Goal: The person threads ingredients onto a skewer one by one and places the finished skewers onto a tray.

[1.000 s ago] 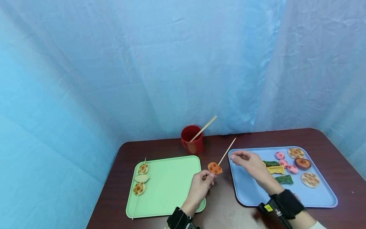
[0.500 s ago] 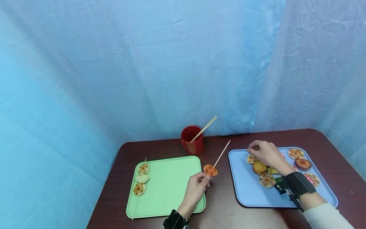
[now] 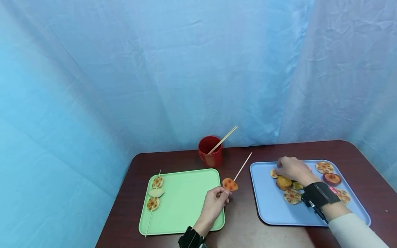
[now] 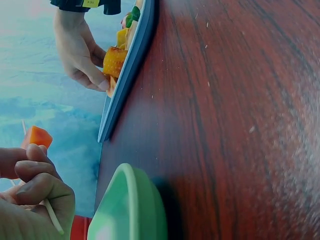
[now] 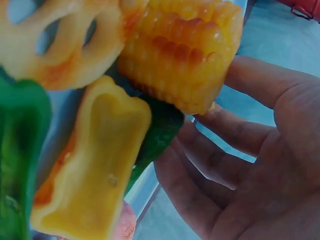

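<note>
The skewer [image 3: 242,168] is a thin wooden stick with one orange food piece [image 3: 230,184] stuck on near its low end. The left hand [image 3: 214,203] pinches the stick just under that piece and holds it up in the air, between the green tray [image 3: 186,220] and the blue tray [image 3: 273,215]. In the left wrist view the fingers [image 4: 35,182] curl tight round the stick.

The stick looks light and stiff, but so thin that it could snap if bent. Its far tip points up toward the red cup [image 3: 210,155]. A good place to hold it is low down, close to the food, just as the hand does now. The orange piece looks soft and small, so I think it could slide along the stick.

The right hand [image 3: 289,168] rests on the food at the far end of the blue tray. Its fingers are bent over a piece of corn [image 3: 283,182]. I cannot tell if they really grip it. In the right wrist view the corn [image 5: 182,47] lies against the fingertips, next to a yellow pepper slice [image 5: 92,160] and a lotus slice [image 5: 55,40].

On the green tray lies a done skewer [image 3: 154,196] with three pieces. One more stick [image 3: 224,139] leans in the red cup. All of it sits on the dark counter [image 3: 242,230].
</note>
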The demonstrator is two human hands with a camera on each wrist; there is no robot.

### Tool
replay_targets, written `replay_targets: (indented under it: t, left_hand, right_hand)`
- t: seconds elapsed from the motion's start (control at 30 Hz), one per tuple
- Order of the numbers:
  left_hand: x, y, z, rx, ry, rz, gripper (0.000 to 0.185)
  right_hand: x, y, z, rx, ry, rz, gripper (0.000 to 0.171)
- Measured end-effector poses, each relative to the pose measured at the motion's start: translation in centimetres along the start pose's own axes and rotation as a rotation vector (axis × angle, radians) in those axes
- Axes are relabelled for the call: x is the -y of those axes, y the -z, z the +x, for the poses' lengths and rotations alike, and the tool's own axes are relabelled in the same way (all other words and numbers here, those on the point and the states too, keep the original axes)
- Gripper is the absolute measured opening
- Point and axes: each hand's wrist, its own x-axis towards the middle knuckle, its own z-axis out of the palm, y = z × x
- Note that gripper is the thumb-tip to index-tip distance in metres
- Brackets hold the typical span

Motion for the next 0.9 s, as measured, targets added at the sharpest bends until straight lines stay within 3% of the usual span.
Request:
replay_targets:
  t: [0.27,0.53,0.9]
  left_hand:
    - [0.03,0.28,-0.13,0.029,-0.014,-0.006,0.021]
    - [0.03,0.06,-0.11,0.015,0.013,-0.017,0.020]
    - [0.02,0.28,-0.19,0.031,0.025,-0.013,0.021]
  right_hand:
    - [-0.05,-0.11,0.34,0.029,-0.014,0.001,0.024]
    - [-0.14,-0.41,0.63,0.042,0.010,0.041,0.021]
    - [-0.76,-0.57,-0.11,-0.104,0.103,0.158,0.018]
